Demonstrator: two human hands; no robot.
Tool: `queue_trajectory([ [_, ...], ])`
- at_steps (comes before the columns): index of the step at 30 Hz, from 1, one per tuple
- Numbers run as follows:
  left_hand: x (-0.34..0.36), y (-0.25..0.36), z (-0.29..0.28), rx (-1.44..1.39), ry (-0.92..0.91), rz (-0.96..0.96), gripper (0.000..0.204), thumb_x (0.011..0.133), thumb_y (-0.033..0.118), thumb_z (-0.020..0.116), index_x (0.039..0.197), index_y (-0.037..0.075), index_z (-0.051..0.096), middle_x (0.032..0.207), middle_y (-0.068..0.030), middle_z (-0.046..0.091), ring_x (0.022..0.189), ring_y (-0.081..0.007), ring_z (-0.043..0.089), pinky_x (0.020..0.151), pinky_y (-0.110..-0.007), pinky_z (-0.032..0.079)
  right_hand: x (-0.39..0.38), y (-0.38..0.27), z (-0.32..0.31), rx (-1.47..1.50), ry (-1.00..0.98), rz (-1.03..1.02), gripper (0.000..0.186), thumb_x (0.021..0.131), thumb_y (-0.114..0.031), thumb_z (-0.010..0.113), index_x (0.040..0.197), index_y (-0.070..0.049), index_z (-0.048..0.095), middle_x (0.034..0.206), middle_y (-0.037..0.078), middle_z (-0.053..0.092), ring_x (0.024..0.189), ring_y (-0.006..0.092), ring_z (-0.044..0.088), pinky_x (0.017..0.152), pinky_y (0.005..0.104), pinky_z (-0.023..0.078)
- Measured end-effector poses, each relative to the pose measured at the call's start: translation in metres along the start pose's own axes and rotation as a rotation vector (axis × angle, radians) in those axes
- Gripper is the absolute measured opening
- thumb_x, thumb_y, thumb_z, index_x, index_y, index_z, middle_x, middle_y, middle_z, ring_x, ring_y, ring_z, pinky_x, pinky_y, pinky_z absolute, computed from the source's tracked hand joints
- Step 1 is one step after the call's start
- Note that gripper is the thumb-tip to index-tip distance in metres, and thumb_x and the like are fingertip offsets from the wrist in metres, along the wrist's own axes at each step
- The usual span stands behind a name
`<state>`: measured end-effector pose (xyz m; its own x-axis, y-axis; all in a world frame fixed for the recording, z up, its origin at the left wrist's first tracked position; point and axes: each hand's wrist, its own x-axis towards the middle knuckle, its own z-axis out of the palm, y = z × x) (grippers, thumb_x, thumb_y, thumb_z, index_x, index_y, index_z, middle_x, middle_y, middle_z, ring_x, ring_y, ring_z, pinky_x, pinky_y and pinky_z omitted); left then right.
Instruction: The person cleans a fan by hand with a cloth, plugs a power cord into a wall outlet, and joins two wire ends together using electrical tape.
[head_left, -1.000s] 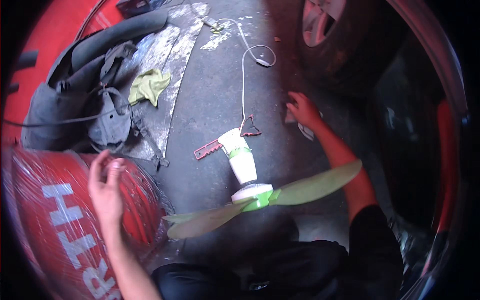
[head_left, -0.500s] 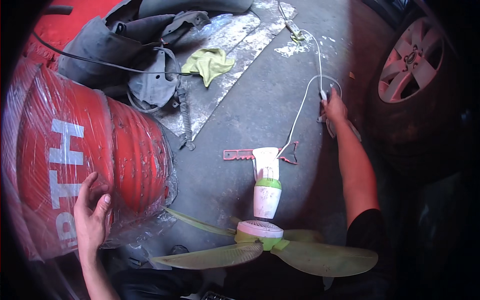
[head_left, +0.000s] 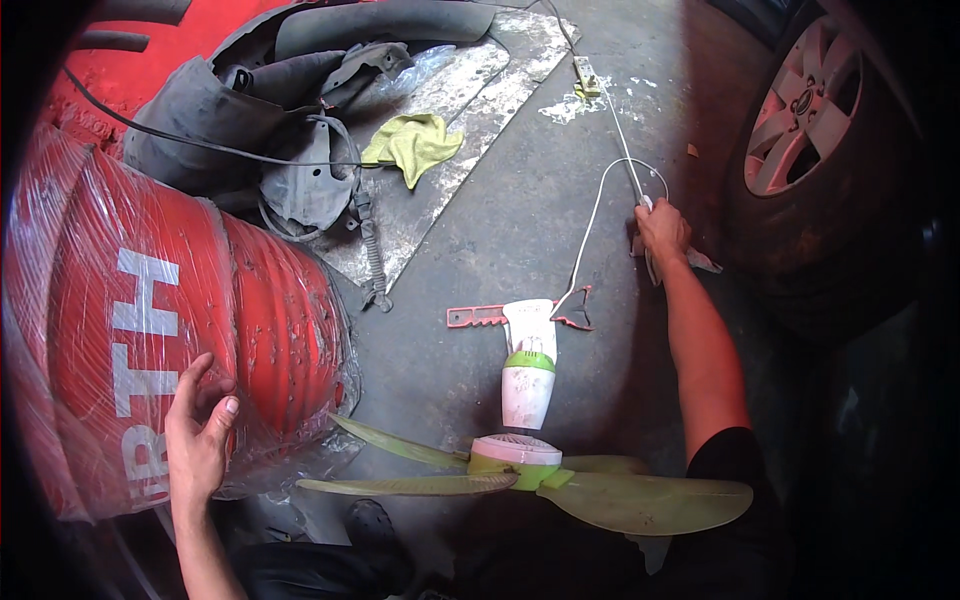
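My right hand (head_left: pixel 664 232) is closed around a white cord (head_left: pixel 622 125) out over the floor at the right. A greyish cloth-like piece (head_left: pixel 703 262) shows under that hand; whether the fingers grip it too is hidden. Nearer me, the cord's other end runs to a white and green fan (head_left: pixel 528 390) with yellowish, see-through blades (head_left: pixel 650 502). A red notched piece (head_left: pixel 478 316) lies crosswise by the fan's far end. My left hand (head_left: pixel 200 430) hangs in front of the wrapped red drum with its fingers loosely bent and apart, holding nothing.
The large red drum (head_left: pixel 285 310) in clear film fills the left side. Dark plastic car parts (head_left: pixel 190 120) and a yellow-green cloth (head_left: pixel 415 145) lie on a worn board (head_left: pixel 440 200). A power strip (head_left: pixel 587 78) is on the floor ahead. A wheel (head_left: pixel 800 120) stands at the right.
My right hand has come slightly nearer, drawing the white cord with it. My left hand has shifted a little to the right. The fan's blades have turned slightly.
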<state>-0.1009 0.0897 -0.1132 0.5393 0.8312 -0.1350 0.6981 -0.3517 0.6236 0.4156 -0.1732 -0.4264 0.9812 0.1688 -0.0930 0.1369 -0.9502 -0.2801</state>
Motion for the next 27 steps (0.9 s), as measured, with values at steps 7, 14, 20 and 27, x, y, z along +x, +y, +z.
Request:
queue_trajectory([
  [7, -0.001, -0.002, 0.004, 0.012, -0.017, -0.074, 0.061, 0.087, 0.008, 0.069, 0.142, 0.001, 0.043, 0.109, -0.0147, 0.063, 0.1, -0.0176, 0.059, 0.089, -0.031, 0.048, 0.008, -0.001, -0.003, 0.021, -0.001, 0.026, 0.046, 0.082, -0.04, 0.053, 0.108, -0.005, 0.068, 0.106, 0.022, 0.069, 0.103, 0.0382, 0.065, 0.09, 0.0463, 0.05],
  [14, -0.002, -0.008, 0.004, 0.022, -0.006, -0.074, 0.061, 0.086, 0.006, 0.07, 0.141, 0.002, 0.043, 0.109, -0.0145, 0.064, 0.102, -0.018, 0.059, 0.091, -0.032, 0.048, 0.007, -0.012, -0.016, 0.121, 0.032, 0.112, 0.048, 0.078, -0.038, 0.055, 0.108, -0.003, 0.071, 0.107, 0.023, 0.068, 0.104, 0.0395, 0.065, 0.092, 0.0444, 0.05],
  [20, 0.001, -0.006, 0.005, 0.028, -0.03, -0.054, 0.062, 0.086, 0.005, 0.07, 0.141, 0.002, 0.043, 0.108, -0.0144, 0.064, 0.102, -0.0183, 0.059, 0.092, -0.032, 0.048, 0.006, -0.005, -0.012, 0.204, -0.026, 0.099, 0.058, 0.08, -0.045, 0.061, 0.118, -0.001, 0.065, 0.116, 0.024, 0.064, 0.111, 0.0388, 0.061, 0.094, 0.0449, 0.048],
  [27, 0.011, -0.006, 0.003, -0.007, -0.091, 0.017, 0.06, 0.086, 0.004, 0.069, 0.141, 0.002, 0.044, 0.108, -0.0139, 0.063, 0.103, -0.0185, 0.059, 0.093, -0.033, 0.047, -0.033, 0.06, -0.009, 0.43, 0.337, 0.074, 0.07, 0.082, -0.04, 0.069, 0.136, -0.001, 0.048, 0.133, 0.023, 0.052, 0.124, 0.0373, 0.051, 0.103, 0.0435, 0.042],
])
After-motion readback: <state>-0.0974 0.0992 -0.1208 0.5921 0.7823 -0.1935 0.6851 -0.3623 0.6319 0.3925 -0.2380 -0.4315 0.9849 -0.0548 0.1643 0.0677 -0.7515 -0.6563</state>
